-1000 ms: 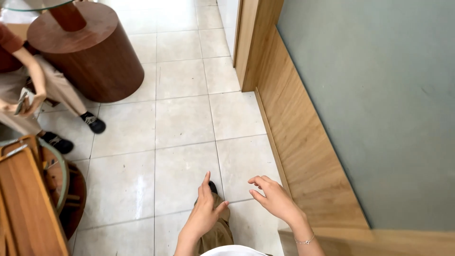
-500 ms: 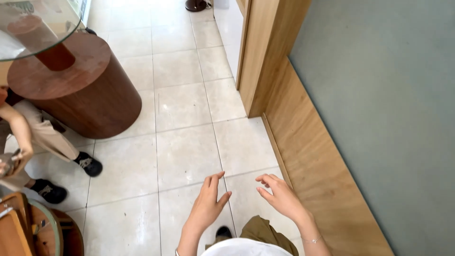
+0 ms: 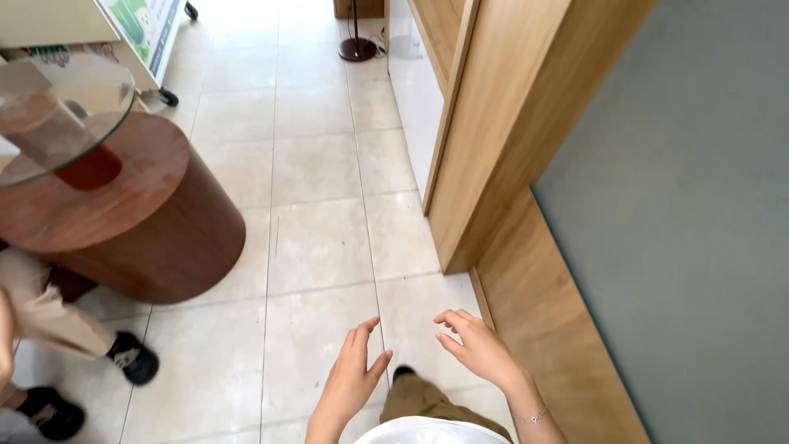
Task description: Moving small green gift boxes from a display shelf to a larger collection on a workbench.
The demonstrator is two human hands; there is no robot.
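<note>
The view is tilting further up the corridor than a moment ago: the round wooden table is now sitting larger at the left with its glass top showing, a wheeled cabinet and a dark lamp base are coming into sight at the far end, and the seated person's legs are sliding down toward the lower left corner. Both hands are staying low in the frame, raised in front of the body much as before. The left hand is hanging open with its fingers straight and close together and the thumb spread, gripping nothing. The right hand is also open, its fingers loosely curled and pointing left, holding nothing; a thin bracelet is showing at its wrist. The two hands are lying near each other but apart, over the pale tiled floor, and the nearest thing to them is the person's own dark shoe, peeking out just between and below them above an olive trouser leg. The right hand is hovering just beside the wooden wall panel, not touching it. Counting: two open hands, one round table, one glass top, one own shoe in view, and two black shoes on the seated person.
</note>
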